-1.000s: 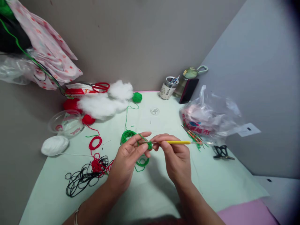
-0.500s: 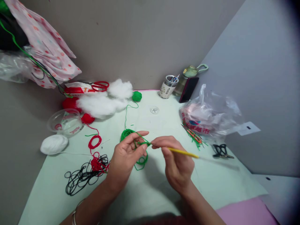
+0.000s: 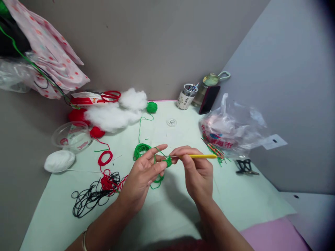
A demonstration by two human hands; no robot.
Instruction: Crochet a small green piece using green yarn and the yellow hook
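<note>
My left hand [image 3: 142, 172] pinches a small green crochet piece [image 3: 169, 161] between thumb and fingers, and green yarn runs up over its raised index finger. In my right hand [image 3: 197, 170] is a crochet hook with a yellow handle [image 3: 202, 156], held almost level. Its thin metal shaft reaches left to the top of the green piece. Behind my left hand lies a coil of green yarn [image 3: 141, 150], with a strand leading back to a small green yarn ball [image 3: 151, 107]. Further loops of green yarn [image 3: 157, 181] hang below the left fingers.
To the left are tangled black yarn [image 3: 87, 200], red yarn [image 3: 105, 158], a white yarn ball [image 3: 60, 161], a clear plastic bowl [image 3: 78, 137], white stuffing [image 3: 110, 116] and red-handled scissors [image 3: 111, 95]. A plastic bag [image 3: 232, 125], pen can [image 3: 186, 97] and phone [image 3: 209, 99] stand to the right.
The hook has swung from slanting down to the right to nearly level. The green piece has turned, showing more of its face below my left fingertips. The view has shifted slightly.
</note>
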